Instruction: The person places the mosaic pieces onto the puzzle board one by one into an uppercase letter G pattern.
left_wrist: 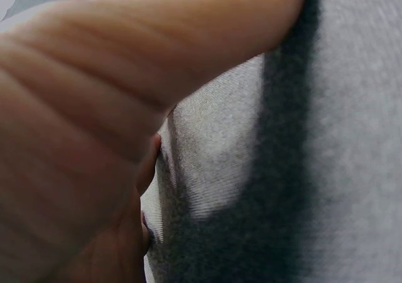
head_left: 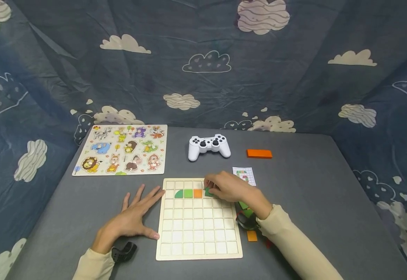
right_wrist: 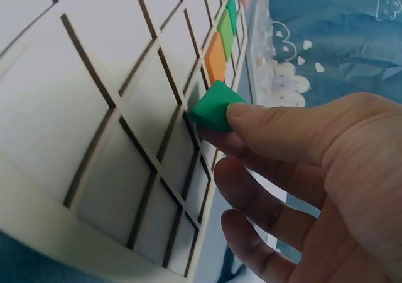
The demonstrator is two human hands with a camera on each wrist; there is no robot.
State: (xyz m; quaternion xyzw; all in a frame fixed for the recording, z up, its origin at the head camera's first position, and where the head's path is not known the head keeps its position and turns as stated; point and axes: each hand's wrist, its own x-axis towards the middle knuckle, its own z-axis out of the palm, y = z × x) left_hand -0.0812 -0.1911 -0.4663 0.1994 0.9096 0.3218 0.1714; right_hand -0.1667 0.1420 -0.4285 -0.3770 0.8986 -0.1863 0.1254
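A pale wooden grid board (head_left: pixel 199 257) lies on the grey table. In its upper part, a dark green rounded tile (head_left: pixel 179 194), a light green square tile (head_left: pixel 188 193) and an orange square tile (head_left: pixel 198 193) sit side by side. My right hand (head_left: pixel 229 186) pinches a green tile (right_wrist: pixel 213 106) between thumb and finger, just right of the orange one; in the right wrist view it is tilted over the grid. Spread out at the board's left edge, my left hand (head_left: pixel 131 218) touches the frame with its thumb and fingertips.
Loose tiles, among them an orange square (head_left: pixel 252 236), lie right of the board, partly hidden under my right wrist. Behind it is a printed pattern card (head_left: pixel 253 179). Farther back stand an animal puzzle (head_left: pixel 119 155), a white game controller (head_left: pixel 209 146) and an orange block (head_left: pixel 259 154).
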